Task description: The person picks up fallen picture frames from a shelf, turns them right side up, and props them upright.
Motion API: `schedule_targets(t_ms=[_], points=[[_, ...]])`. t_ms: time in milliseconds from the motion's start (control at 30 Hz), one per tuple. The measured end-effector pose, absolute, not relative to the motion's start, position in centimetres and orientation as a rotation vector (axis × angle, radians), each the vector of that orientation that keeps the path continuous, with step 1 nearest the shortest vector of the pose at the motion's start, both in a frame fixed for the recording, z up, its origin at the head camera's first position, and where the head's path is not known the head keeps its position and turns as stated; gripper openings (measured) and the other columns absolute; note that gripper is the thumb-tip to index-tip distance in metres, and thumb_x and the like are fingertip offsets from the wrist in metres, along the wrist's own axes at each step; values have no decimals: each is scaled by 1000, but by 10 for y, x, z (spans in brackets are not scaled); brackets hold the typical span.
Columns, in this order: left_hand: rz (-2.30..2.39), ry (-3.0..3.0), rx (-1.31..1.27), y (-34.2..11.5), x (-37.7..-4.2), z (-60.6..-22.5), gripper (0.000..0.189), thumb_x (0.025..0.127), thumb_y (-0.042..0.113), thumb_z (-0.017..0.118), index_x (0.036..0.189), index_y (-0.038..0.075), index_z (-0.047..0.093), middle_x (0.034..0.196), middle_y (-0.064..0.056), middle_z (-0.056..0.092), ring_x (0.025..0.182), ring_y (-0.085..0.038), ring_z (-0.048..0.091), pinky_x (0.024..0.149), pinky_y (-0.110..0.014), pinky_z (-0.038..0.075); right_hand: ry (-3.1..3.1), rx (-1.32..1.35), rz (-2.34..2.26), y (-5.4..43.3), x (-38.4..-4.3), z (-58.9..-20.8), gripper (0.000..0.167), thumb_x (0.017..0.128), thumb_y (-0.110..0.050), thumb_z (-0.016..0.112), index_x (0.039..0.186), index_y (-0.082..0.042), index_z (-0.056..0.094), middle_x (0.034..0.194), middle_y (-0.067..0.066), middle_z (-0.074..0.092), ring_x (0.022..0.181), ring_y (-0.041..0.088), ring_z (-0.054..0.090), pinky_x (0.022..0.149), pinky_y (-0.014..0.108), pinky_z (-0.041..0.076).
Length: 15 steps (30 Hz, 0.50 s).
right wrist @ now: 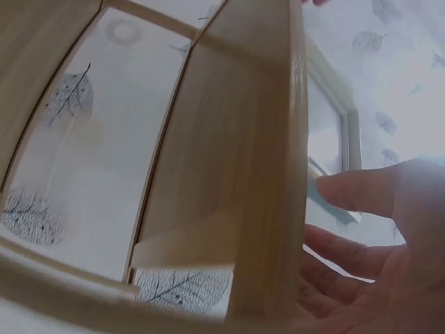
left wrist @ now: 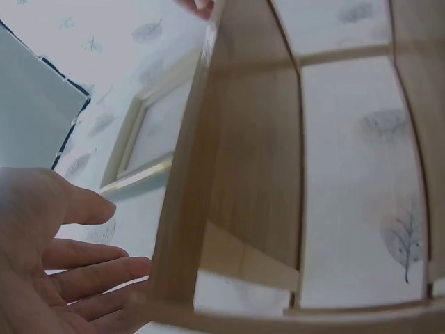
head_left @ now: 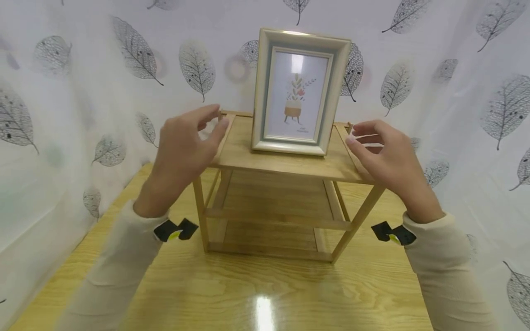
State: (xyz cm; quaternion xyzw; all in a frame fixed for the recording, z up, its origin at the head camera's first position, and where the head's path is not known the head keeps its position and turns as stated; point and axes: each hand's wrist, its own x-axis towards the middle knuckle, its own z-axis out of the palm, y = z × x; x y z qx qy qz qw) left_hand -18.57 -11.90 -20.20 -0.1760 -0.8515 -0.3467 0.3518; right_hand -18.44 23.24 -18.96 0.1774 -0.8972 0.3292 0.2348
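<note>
A wooden three-tier shelf (head_left: 285, 171) stands on the table. On its top board a cream and grey-green picture frame (head_left: 262, 99) is upright, holding a print of a potted plant. At the shelf's left top edge is my left hand (head_left: 185, 146), thumb and fingers apart and nearly straight in the left wrist view. My right hand (head_left: 386, 155) is at the right top edge, its thumb also spread from extended fingers. Fingertips of both hands lie close against the shelf's sides; whether they touch cannot be told. Neither hand touches the frame.
The wood-grain table (head_left: 232, 294) extends in front of and beside the shelf. A white curtain (head_left: 232, 27) printed with dark leaves hangs behind and on both sides. The shelf's lower tiers (head_left: 273, 195) hold nothing visible.
</note>
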Motion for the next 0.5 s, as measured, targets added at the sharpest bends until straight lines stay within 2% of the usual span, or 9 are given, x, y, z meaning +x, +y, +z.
schedule_targets(t_ms=[133,267,367,500], points=[[-924,-2260,-354,-143,-177,-212,42,102,33,59,134,6,66,133,-11,66,117,-37,65,101,-49,51,-2483,442,881,250,-182,-196,40,100,-28,64,128,1,62,124,20,66,110,34,65,80,3,44],[-962,-2346,-240,-166,-169,-224,51,104,44,52,141,11,60,142,-8,60,123,-40,60,102,-55,47,-2453,373,864,268,-179,-204,40,101,-30,63,129,-1,63,127,16,65,107,7,63,82,4,44],[-1012,-2407,-174,-181,-166,-233,56,105,49,46,148,14,53,149,-7,53,130,-39,55,103,-58,46,-2422,340,856,280,-175,-212,39,101,-29,62,129,-2,64,129,14,64,99,-12,54,82,3,43],[-1025,-2455,-120,-198,-166,-247,60,106,50,40,153,14,45,154,-11,47,134,-44,49,102,-63,44,-2421,311,844,296,-171,-225,42,102,-28,61,133,-1,63,131,18,63,98,-19,48,82,0,40]])
